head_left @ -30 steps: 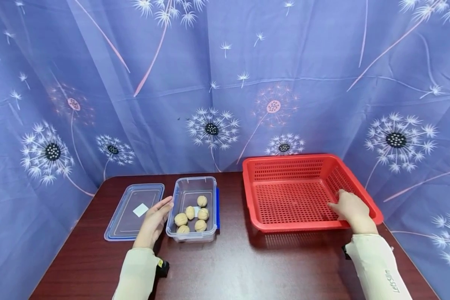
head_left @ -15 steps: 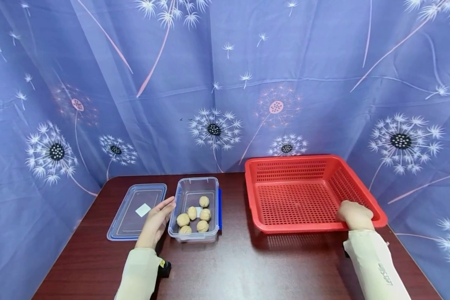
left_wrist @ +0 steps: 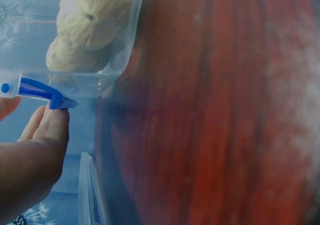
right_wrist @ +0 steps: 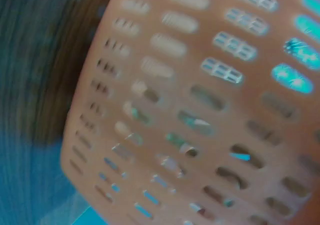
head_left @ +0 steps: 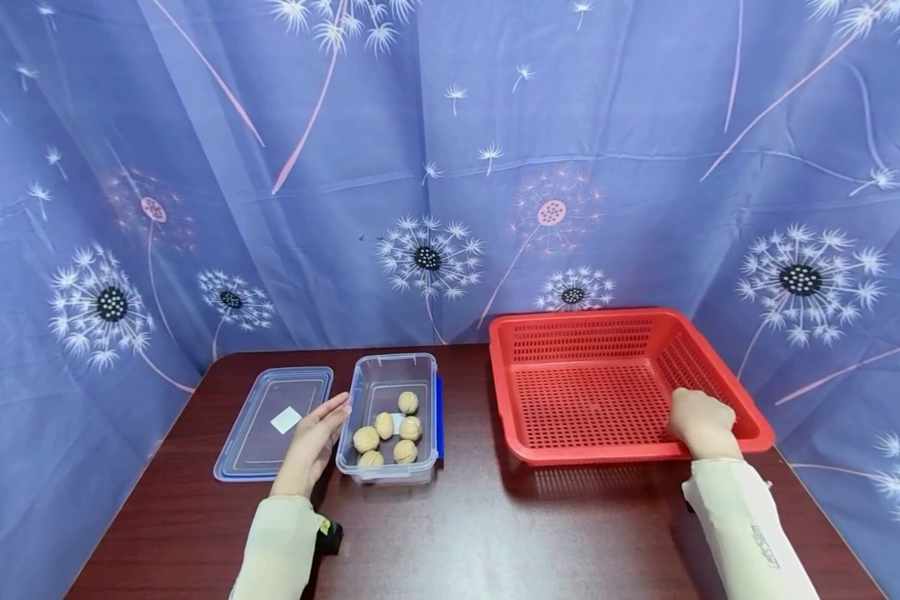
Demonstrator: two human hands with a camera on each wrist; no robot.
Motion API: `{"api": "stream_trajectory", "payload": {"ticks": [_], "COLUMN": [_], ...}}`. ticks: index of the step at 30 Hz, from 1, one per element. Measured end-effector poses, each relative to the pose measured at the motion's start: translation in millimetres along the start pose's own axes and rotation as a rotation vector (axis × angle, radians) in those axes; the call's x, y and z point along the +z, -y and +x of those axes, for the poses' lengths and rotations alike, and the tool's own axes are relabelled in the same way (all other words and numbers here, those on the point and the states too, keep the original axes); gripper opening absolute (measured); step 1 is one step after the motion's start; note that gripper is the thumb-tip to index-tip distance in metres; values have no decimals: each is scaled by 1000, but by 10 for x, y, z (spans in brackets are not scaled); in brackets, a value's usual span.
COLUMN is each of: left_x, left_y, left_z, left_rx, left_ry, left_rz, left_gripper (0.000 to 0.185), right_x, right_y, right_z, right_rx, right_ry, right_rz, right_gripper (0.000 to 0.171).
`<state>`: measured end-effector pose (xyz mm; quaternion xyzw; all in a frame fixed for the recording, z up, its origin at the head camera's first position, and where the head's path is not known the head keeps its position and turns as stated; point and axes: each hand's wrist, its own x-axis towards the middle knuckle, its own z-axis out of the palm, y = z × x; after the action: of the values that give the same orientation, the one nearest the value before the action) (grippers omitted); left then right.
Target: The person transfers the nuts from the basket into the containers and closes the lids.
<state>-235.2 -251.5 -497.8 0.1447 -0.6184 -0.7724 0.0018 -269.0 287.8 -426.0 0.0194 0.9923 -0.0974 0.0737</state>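
Observation:
A clear plastic box (head_left: pixel 387 373) with a blue clip holds several walnuts (head_left: pixel 385 426). My left hand (head_left: pixel 314 440) rests against its left wall with straight fingers. In the left wrist view the fingertips (left_wrist: pixel 51 125) touch the blue clip (left_wrist: pixel 36 91), and walnuts (left_wrist: pixel 90 16) show through the wall. A red perforated basket (head_left: pixel 592 456) stands on the right with nothing in it. My right hand (head_left: pixel 702 422) sits at its front right corner, fingers curled over the near rim. The right wrist view shows only the blurred basket wall (right_wrist: pixel 200 115).
The box's clear lid (head_left: pixel 258 433), blue-rimmed with a white label, lies flat left of the box. All of this stands on a dark red-brown table (head_left: pixel 480 533). A blue dandelion-print curtain (head_left: pixel 450 167) hangs close behind and at both sides.
My right hand drew back from the basket floor to the front right rim and curled there. The left hand stayed against the box.

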Motion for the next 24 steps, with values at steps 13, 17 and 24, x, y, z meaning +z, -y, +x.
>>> {"api": "stream_trajectory", "payload": {"ticks": [13, 17, 24], "left_x": [-13, -11, 17], "left_y": [-5, -8, 2], "left_z": [-23, -20, -9], "left_rx": [-1, -1, 0], "left_ry": [-1, 3, -11], "left_rz": [-3, -14, -22], "left_gripper": [51, 51, 50], "right_x": [-43, -45, 296], "right_y": [890, 1378, 2255], "right_z": [-322, -528, -708], "right_rx": [-393, -570, -816], "right_ry": [-495, -529, -430], "right_rz": [107, 215, 339], "right_gripper": [32, 39, 38]}}
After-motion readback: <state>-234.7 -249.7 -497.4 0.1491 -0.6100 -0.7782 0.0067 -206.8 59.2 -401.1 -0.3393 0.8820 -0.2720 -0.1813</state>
